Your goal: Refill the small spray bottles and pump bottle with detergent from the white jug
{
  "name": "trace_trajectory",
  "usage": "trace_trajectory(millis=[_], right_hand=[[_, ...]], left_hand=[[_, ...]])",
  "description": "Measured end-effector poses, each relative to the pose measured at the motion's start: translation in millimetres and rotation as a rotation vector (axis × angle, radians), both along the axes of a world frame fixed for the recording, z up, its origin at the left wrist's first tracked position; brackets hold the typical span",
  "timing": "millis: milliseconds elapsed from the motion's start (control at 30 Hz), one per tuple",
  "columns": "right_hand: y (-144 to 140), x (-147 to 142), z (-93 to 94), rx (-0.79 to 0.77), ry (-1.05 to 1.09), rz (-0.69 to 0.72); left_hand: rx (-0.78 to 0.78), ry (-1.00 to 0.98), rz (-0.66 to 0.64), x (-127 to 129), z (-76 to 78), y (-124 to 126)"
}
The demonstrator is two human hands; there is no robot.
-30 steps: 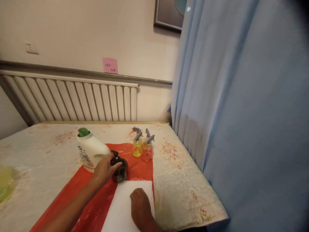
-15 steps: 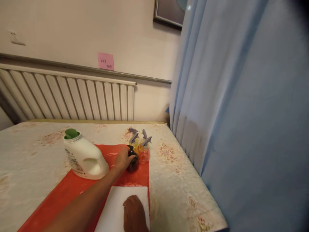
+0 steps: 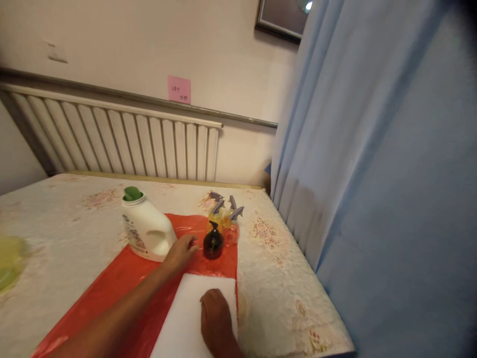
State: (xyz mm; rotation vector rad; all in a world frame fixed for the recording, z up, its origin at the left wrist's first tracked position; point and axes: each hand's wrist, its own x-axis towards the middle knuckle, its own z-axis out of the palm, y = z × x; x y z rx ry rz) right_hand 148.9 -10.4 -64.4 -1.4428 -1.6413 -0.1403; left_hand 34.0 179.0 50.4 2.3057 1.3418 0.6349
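My left hand [image 3: 182, 252] is just left of a dark pump bottle [image 3: 213, 244], fingers reaching toward it with a small gap and nothing held. The bottle stands upright on a red plastic sheet [image 3: 201, 266]. Behind it are several spray bottles with grey triggers; the nearest is a pinkish spray bottle [image 3: 232, 232], with a yellow spray bottle [image 3: 215, 219] to its left. My right hand [image 3: 215, 313] rests, fingers curled under, on a white foam-like slab [image 3: 182, 318]. Whether anything is inside those fingers is hidden.
A large white jug [image 3: 149, 228] with a green cap-like piece [image 3: 132, 193] in its mouth stands beyond my left forearm. A flowered bed cover [image 3: 272, 293] lies beneath everything. On the right hangs a blue curtain [image 3: 380, 174]; a radiator [image 3: 149, 141] lines the wall. Something yellow [image 3: 11, 261] shows at the left edge.
My left hand has let go of the dark pump bottle and drawn back to its left. The view has turned slightly left. My right hand stays on the white slab.
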Motion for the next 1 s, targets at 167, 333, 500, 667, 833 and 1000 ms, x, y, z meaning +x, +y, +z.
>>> trace_trajectory(millis=[167, 333, 500, 667, 833, 1000], right_hand=[[-3, 2, 5.1, -0.035, -0.021, 0.033], [-8, 2, 10.5, -0.063, 0.009, 0.069], [-8, 3, 9.2, -0.061, 0.001, 0.096], [-9, 3, 10.1, -0.058, -0.008, 0.091], [-8, 1, 10.3, -0.049, -0.023, 0.081], [-8, 1, 10.8, -0.027, -0.023, 0.08]], left_hand=[[-0.036, 0.061, 0.148, -130, -8.8, -27], [-0.114, 0.26, 0.413, -265, -39.0, -62], [-0.241, 0.324, 0.511, -336, -69.3, -93], [-0.333, 0.277, 0.47, -345, -86.3, -99], [-0.333, 0.247, 0.419, -346, -95.0, -100], [-0.301, 0.208, 0.407, -350, -95.2, -101]])
